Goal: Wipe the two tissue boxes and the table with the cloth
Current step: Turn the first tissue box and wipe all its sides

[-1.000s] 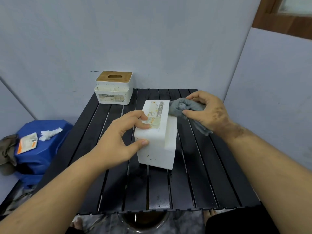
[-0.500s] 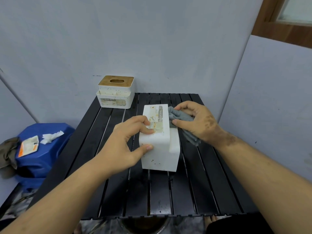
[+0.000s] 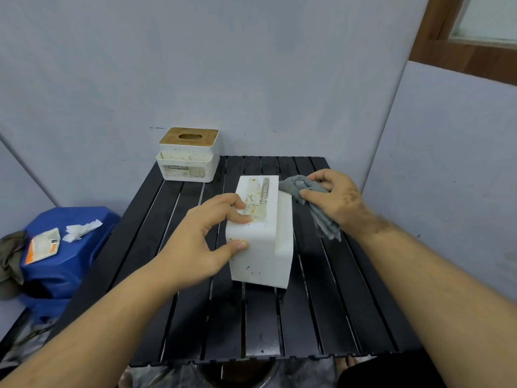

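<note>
A white tissue box [image 3: 265, 247] lies tipped on its side in the middle of the black slatted table [image 3: 321, 317], label facing up. My left hand [image 3: 204, 242] grips its near left corner, fingers on top and thumb on the front face. My right hand [image 3: 335, 200] holds a grey cloth [image 3: 296, 187] bunched against the box's far right edge, with a tail hanging under the palm. A second white tissue box with a wooden lid [image 3: 188, 155] stands upright at the table's back left corner.
A blue container [image 3: 67, 247] sits left of the table, with a packet [image 3: 44, 245] and a crumpled tissue [image 3: 81, 228] on top. Grey walls close in behind and to the right. A dark round bowl [image 3: 237, 373] shows below the table's near edge.
My right hand with the cloth has shifted slightly back along the box's right side. The camera view has tilted upward; my left hand keeps its hold on the box.
</note>
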